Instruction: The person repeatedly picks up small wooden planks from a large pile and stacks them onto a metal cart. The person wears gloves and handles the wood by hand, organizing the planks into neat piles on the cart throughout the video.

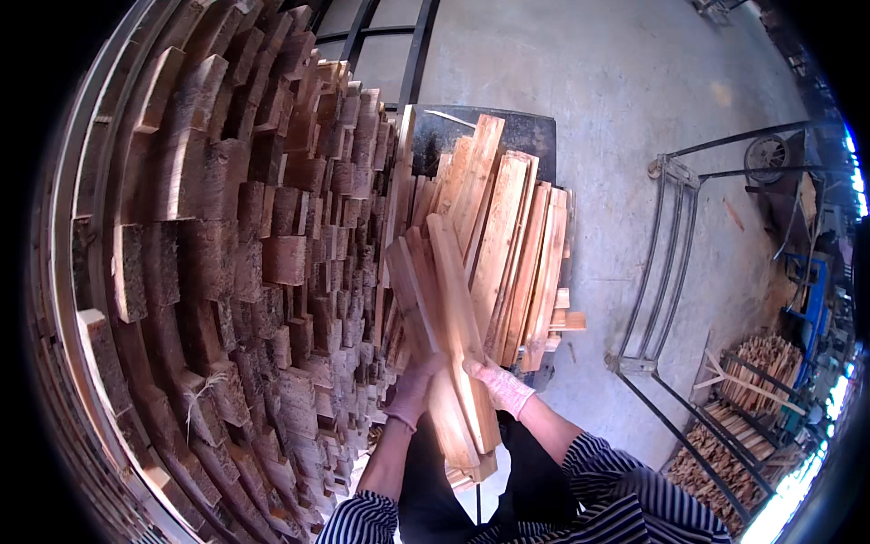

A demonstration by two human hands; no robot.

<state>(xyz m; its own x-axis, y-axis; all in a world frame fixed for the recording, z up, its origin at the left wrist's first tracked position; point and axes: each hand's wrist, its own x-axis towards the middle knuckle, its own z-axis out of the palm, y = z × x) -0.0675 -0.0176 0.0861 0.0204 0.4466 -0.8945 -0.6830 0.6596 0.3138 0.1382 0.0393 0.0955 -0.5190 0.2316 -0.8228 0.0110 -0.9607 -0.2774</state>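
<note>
Both my hands wear pale pink gloves and hold a bundle of long wooden slats (pixel 446 308) that tilts up and away from me. My left hand (pixel 413 388) grips the bundle's left side near its lower end. My right hand (pixel 500 384) grips its right edge at about the same height. Just beyond the bundle lies a pile of similar slats (pixel 517 245) on a dark cart (pixel 535 134). To my left rises a tall stack of rough-sawn boards (pixel 236 272), seen end-on.
A dark metal frame (pixel 666 263) stands on the concrete floor (pixel 616 72) to the right. More stacked slats (pixel 739 399) lie in racks at the lower right. A wheel (pixel 768 156) and machinery sit at the far right edge.
</note>
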